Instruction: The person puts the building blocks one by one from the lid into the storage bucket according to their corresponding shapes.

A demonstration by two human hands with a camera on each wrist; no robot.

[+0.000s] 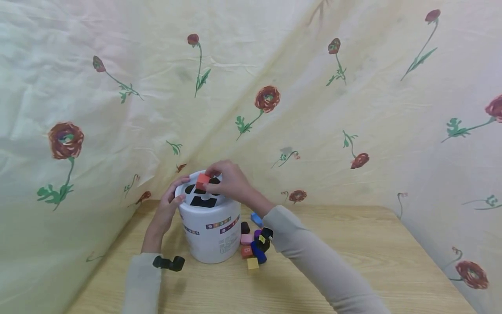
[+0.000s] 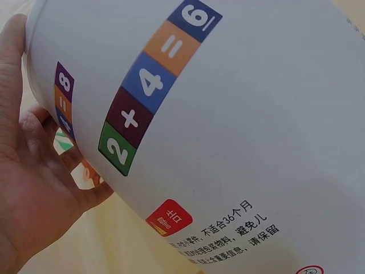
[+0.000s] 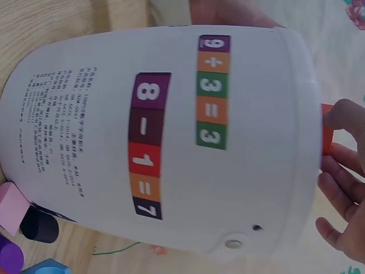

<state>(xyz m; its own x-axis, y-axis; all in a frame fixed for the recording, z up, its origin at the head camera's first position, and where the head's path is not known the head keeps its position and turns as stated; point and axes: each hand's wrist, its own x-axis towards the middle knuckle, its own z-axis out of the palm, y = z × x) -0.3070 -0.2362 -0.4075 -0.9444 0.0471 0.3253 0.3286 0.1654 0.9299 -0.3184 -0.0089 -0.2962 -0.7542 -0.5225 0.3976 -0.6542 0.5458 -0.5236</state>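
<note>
A white bucket with printed sums on its side stands on the table, its lid cut with dark shaped holes. My left hand rests on the bucket's left rim, thumb on the lid; the left wrist view shows this hand against the bucket wall. Just over the lid, my right hand pinches a red block between thumb and fingers. From the right wrist, the red block is partly hidden behind the lid edge and my right hand's fingers.
Several coloured blocks lie at the bucket's right, among them a pink block, a yellow block, a dark blue block and a light blue block. A flowered cloth hangs behind the wooden table.
</note>
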